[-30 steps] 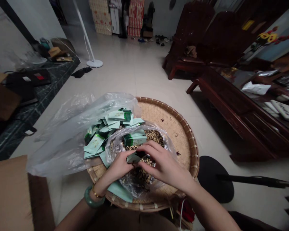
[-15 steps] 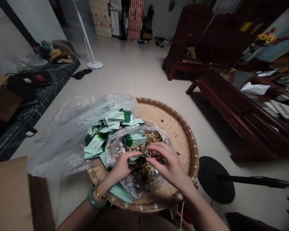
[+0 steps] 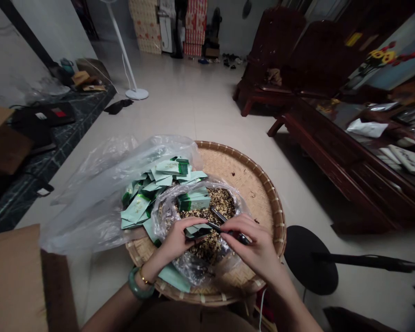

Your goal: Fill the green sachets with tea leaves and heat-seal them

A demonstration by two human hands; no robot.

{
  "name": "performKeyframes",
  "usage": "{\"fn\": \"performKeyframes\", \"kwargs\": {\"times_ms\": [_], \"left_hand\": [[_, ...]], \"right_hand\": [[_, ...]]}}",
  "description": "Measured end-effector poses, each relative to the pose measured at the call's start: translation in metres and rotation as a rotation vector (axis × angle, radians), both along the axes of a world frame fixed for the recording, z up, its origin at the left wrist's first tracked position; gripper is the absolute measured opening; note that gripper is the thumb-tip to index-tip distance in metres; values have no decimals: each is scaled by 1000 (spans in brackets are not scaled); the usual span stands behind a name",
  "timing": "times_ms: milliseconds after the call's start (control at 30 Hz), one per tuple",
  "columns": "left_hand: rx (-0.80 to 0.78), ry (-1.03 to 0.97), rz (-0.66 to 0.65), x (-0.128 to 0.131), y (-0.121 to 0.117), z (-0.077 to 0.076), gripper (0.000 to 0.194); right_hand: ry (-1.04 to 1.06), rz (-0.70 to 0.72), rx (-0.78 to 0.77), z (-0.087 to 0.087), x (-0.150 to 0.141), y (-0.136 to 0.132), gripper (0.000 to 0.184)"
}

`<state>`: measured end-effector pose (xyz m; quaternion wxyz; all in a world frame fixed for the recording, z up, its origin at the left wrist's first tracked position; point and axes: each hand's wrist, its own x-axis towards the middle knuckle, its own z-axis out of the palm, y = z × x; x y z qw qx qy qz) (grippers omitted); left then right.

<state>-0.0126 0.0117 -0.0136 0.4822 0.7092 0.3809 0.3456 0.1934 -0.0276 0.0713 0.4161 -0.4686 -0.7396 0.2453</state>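
My left hand (image 3: 175,237) is closed on a small stack of pale green packets (image 3: 198,228) above an open clear plastic bag (image 3: 166,203). Dark scissors (image 3: 217,227) are gripped in my right hand (image 3: 254,237); their slim blades stand apart, one touching or close beside the stack's right end. Inside the bag lies a dark and yellowish loose dry mix (image 3: 224,197). Another bundle of green packets (image 3: 195,201) rests on that mix. A heap of similar packets (image 3: 138,210) lies left of the bag, partly under a larger clear bag (image 3: 100,203).
Everything sits on a round woven bamboo tray (image 3: 278,207) with a raised rim. A cardboard box (image 3: 14,276) is at the lower left, and a black round stand base (image 3: 307,258) at the right. Dark wooden furniture (image 3: 325,157) stands farther right; a white fan stand (image 3: 136,94) is ahead.
The scissors now show clearly with their blades apart. My right hand has shifted slightly right and down; my left hand stays almost in place with the stack.
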Motion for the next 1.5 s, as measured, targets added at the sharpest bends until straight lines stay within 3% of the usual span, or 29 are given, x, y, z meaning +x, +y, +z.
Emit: {"fn": "performKeyframes", "kwargs": {"times_ms": [200, 400, 600, 700, 767, 833, 900, 1033, 1100, 1167, 1233, 1300, 1367, 1500], "left_hand": [[-11, -8, 17, 1, -1, -1, 39], [-35, 9, 31, 1, -3, -9, 45], [-163, 3, 21, 1, -3, -7, 34], [-236, 28, -6, 4, -2, -1, 31], [-234, 57, -66, 6, -1, 3, 29], [-178, 111, -148, 8, -1, 7, 27], [-52, 233, -166, 6, 0, 9, 36], [310, 581, 29, -1, 3, 13, 67], [377, 592, 69, -4, 6, 15, 64], [294, 431, 83, -3, 11, 16, 49], [24, 196, 82, -1, 16, 17, 36], [-323, 7, 14, 3, 18, 18, 38], [-541, -57, -85, 7, 17, 18, 45], [-622, 6, -136, 7, 10, 16, 23]], "right_hand": [[-495, 14, 26, 0, -19, -9, 25], [-702, 58, 48, -20, -38, 4, 8], [-467, 100, -3, -7, -25, 5, 10], [-344, 101, -22, -5, -20, 6, 40], [-331, 114, 25, -14, -21, 12, 41], [-326, 104, 113, -28, -21, 21, 32], [-292, 56, 183, -41, -17, 30, 36], [-171, -65, 168, -54, 2, 44, 32], [-113, -142, 91, -55, 11, 46, 34], [-50, -208, 3, -58, 14, 46, 35], [1, -245, -62, -61, 13, 46, 35], [27, -266, -104, -64, 8, 45, 36], [31, -279, -137, -66, 3, 44, 38], [-5, -260, -189, -63, 0, 45, 39]]}}
